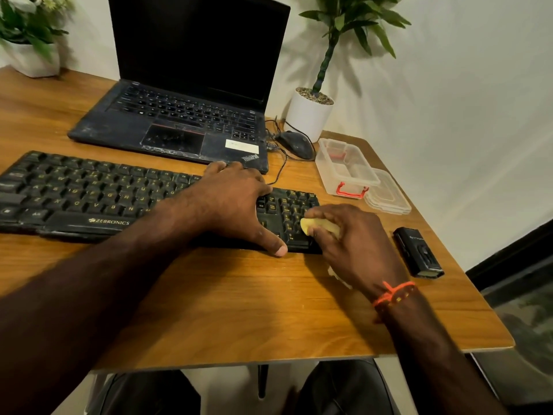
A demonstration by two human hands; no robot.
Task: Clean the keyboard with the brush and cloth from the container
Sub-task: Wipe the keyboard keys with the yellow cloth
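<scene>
Wooden desk (239, 310) against a white wall, seen from the head camera. Left hand (236, 202) is lying flat across the black keyboard (74, 196), fingers spread, covering the middle keys; "ZEBRONICS" is reading clearly on the front edge. Right hand (353, 244) is gripping a yellow cloth (320, 227) with curled fingers over the number pad, most of the cloth hiding in the palm. Behind, a clear container (344, 169) is sitting open, its lid (389, 196) just beside it. Laptop (179, 121) is showing "ThinkPad"; its white sticker is illegible. Black brush (419, 253) is lying right of the keyboard, its writing too small to read.
</scene>
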